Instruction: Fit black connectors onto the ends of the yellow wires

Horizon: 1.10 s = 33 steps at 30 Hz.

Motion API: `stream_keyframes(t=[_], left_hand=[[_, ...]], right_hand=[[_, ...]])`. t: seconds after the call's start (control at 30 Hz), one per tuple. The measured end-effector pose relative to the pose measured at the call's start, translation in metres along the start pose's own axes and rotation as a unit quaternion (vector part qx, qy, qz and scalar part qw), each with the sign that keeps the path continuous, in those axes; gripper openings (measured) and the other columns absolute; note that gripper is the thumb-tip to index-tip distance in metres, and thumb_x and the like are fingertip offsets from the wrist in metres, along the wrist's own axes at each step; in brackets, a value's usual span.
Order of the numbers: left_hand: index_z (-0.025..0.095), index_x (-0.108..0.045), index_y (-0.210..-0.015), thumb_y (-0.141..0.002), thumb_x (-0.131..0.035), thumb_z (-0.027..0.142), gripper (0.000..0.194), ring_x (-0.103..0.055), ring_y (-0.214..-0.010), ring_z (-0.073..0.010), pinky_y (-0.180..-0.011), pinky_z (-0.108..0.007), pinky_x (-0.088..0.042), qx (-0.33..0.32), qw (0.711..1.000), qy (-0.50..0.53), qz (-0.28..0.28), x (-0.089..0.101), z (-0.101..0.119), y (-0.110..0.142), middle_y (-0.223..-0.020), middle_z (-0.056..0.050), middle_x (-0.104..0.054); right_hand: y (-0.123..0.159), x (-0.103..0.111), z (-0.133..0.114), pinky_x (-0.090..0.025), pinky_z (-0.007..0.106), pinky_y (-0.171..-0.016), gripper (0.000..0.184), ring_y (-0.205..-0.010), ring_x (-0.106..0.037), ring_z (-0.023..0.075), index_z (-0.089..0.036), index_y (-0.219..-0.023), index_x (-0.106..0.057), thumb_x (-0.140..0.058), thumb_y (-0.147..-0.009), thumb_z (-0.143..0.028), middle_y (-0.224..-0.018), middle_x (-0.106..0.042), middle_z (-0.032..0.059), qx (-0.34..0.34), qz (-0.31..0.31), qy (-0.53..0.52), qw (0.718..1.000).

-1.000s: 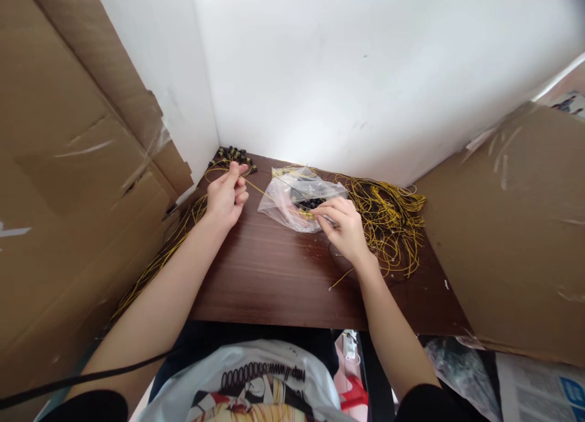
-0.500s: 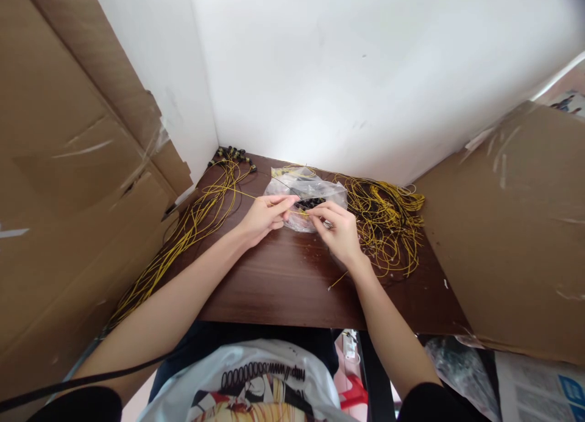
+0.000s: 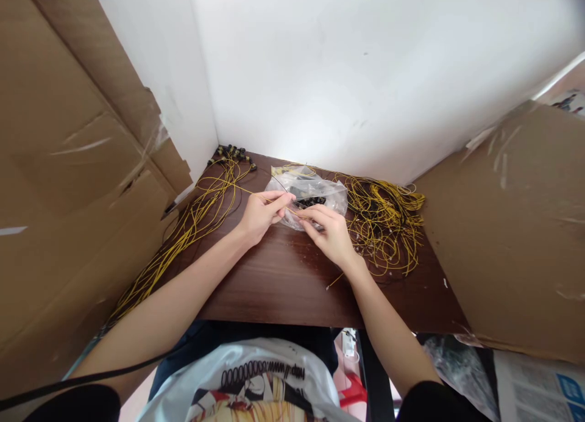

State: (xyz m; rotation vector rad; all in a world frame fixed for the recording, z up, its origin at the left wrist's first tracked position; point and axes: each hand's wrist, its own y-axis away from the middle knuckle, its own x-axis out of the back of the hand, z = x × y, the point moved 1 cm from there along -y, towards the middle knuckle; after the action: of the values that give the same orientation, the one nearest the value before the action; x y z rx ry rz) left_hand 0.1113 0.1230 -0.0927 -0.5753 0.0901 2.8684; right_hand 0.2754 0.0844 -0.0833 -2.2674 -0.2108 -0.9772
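Observation:
My left hand (image 3: 265, 214) pinches a thin yellow wire (image 3: 244, 190), with a dark wire (image 3: 277, 182) also running up from its fingertips. Just to the right, my right hand (image 3: 328, 230) is closed with thumb and fingers on the yellow wire's short stretch between the hands. Both hands are above the front of a clear plastic bag (image 3: 336, 197) that holds small black parts (image 3: 312, 201). What exactly sits at the fingertips is too small to make out.
Yellow wires (image 3: 201, 211) with black connectors (image 3: 233, 153) lie at the left of the brown table (image 3: 274, 288). A tangled heap of yellow wires (image 3: 388, 221) covers the right side. Cardboard (image 3: 503, 227) stands on the right, more cardboard (image 3: 82, 184) on the left, and a white wall (image 3: 342, 74) behind.
My right hand has shifted slightly left, closer to my left hand, along the yellow wire. My left hand has moved very slightly left.

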Motion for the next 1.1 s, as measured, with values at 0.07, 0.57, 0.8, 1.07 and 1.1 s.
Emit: stream_keyframes(t=[0.07, 0.57, 0.8, 1.07, 1.1], left_hand=[[0.010, -0.071, -0.081, -0.066, -0.074, 0.033, 0.027, -0.029, -0.041, -0.0023, -0.040, -0.019, -0.014, -0.019, 1.000, 0.004, 0.012, 0.002, 0.000, -0.002, -0.047, 0.004, -0.043], [0.010, -0.072, -0.081, -0.069, -0.072, 0.032, 0.025, -0.028, -0.041, -0.0026, -0.040, -0.020, -0.014, -0.065, 0.996, -0.022, 0.059, 0.005, -0.004, -0.004, -0.046, 0.003, -0.043], [0.009, -0.071, -0.079, -0.065, -0.073, 0.030, 0.025, -0.029, -0.042, -0.0027, -0.040, -0.019, -0.015, -0.069, 0.993, 0.000, 0.097, 0.008, 0.001, -0.006, -0.045, 0.004, -0.043], [0.008, -0.070, -0.079, -0.065, -0.072, 0.028, 0.024, -0.027, -0.041, -0.0022, -0.039, -0.018, -0.015, -0.077, 0.991, 0.009, 0.112, 0.011, 0.006, -0.007, -0.044, 0.004, -0.042], [0.008, -0.070, -0.079, -0.065, -0.072, 0.028, 0.024, -0.027, -0.040, -0.0021, -0.039, -0.018, -0.014, -0.080, 0.990, 0.008, 0.116, 0.012, 0.006, -0.008, -0.045, 0.004, -0.042]], right_hand=[[0.000, 0.000, 0.001, -0.050, 0.033, -0.081, 0.022, -0.090, -0.061, 0.0174, -0.022, -0.104, -0.063, -0.051, -0.086, -0.018, -0.097, -0.067, 0.0051, -0.012, -0.012, -0.002, 1.000], [0.001, 0.004, 0.014, -0.047, 0.028, -0.062, 0.010, -0.065, -0.058, 0.0155, -0.019, -0.082, -0.062, -0.054, -0.078, -0.016, -0.084, -0.066, 0.0037, -0.134, 0.007, 0.040, 0.990], [0.001, 0.014, 0.015, -0.044, 0.028, -0.066, 0.009, -0.075, -0.059, 0.0175, -0.021, -0.081, -0.061, -0.055, -0.076, -0.016, -0.084, -0.064, 0.0031, -0.161, 0.007, 0.084, 0.983], [0.001, 0.020, 0.018, -0.046, 0.027, -0.063, 0.031, -0.064, -0.060, 0.0138, -0.021, -0.106, -0.052, -0.056, -0.075, -0.017, -0.078, -0.065, -0.0003, -0.213, 0.034, -0.036, 0.976], [0.001, 0.021, 0.019, -0.047, 0.027, -0.064, 0.033, -0.064, -0.061, 0.0142, -0.021, -0.107, -0.052, -0.057, -0.075, -0.018, -0.077, -0.065, -0.0004, -0.217, 0.042, -0.045, 0.974]])
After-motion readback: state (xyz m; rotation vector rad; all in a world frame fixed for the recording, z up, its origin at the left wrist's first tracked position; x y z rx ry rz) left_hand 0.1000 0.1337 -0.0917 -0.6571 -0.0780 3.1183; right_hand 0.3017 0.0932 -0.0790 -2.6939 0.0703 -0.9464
